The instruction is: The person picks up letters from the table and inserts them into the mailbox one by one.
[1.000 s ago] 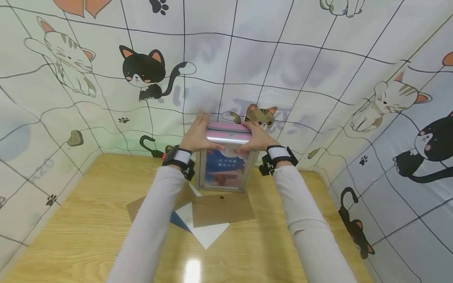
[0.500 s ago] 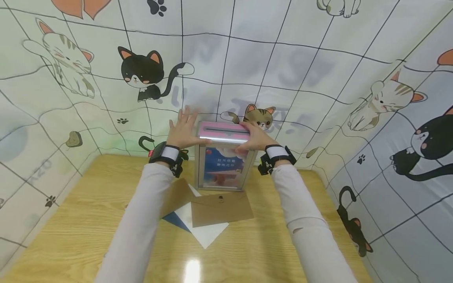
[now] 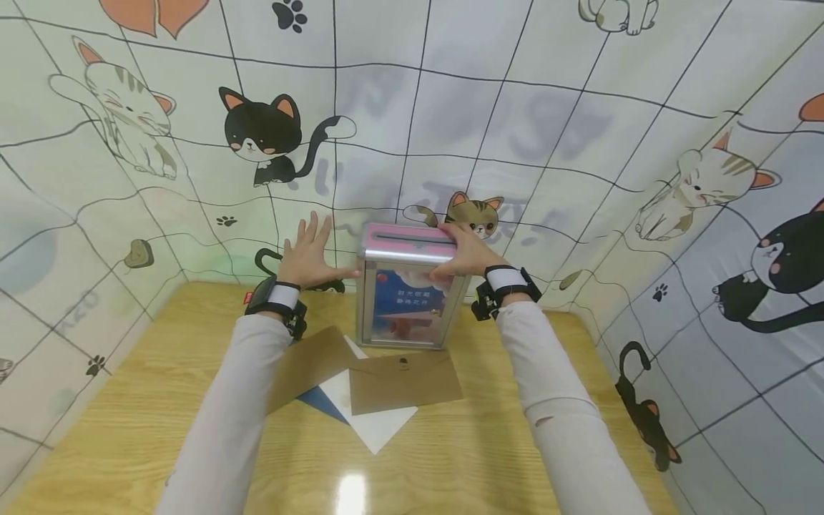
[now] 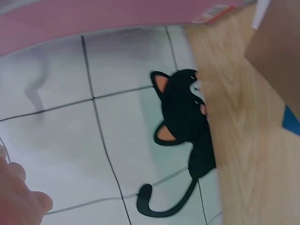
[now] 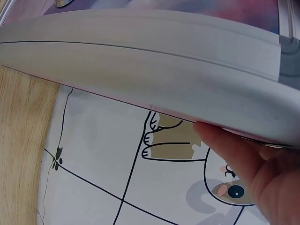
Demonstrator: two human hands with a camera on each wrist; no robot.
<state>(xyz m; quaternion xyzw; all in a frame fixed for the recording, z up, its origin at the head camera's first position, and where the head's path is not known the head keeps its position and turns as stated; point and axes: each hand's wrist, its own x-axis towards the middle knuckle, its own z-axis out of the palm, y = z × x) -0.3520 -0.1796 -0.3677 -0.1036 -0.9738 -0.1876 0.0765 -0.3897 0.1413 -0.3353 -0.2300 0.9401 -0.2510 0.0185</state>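
Observation:
A pink and silver letter box [image 3: 407, 304] stands upright at the back of the table. It has a slot [image 3: 412, 238] in its top and a blue picture with white writing behind its front panel. My right hand [image 3: 472, 250] grips the upper right corner, thumb at the front; the tips of its other fingers are hidden. Left of the box my left hand [image 3: 309, 257] is raised with its fingers spread, its thumb close to the box's left edge; whether it touches I cannot tell. In the left wrist view, the box's pink side [image 4: 103, 18] is apart from the fingers [image 4: 21, 197].
In front of the box, two brown envelopes [image 3: 405, 383] lie on the wooden table [image 3: 489, 443], over a white sheet [image 3: 376, 433] and something blue [image 3: 322, 402]. A cat-printed cloth [image 3: 386, 107] hangs close behind the box and along both sides.
My left hand has let go of the box's upper left corner and moved left, its fingers spreading. The right hand stays on the box, which has tilted or turned slightly at the top.

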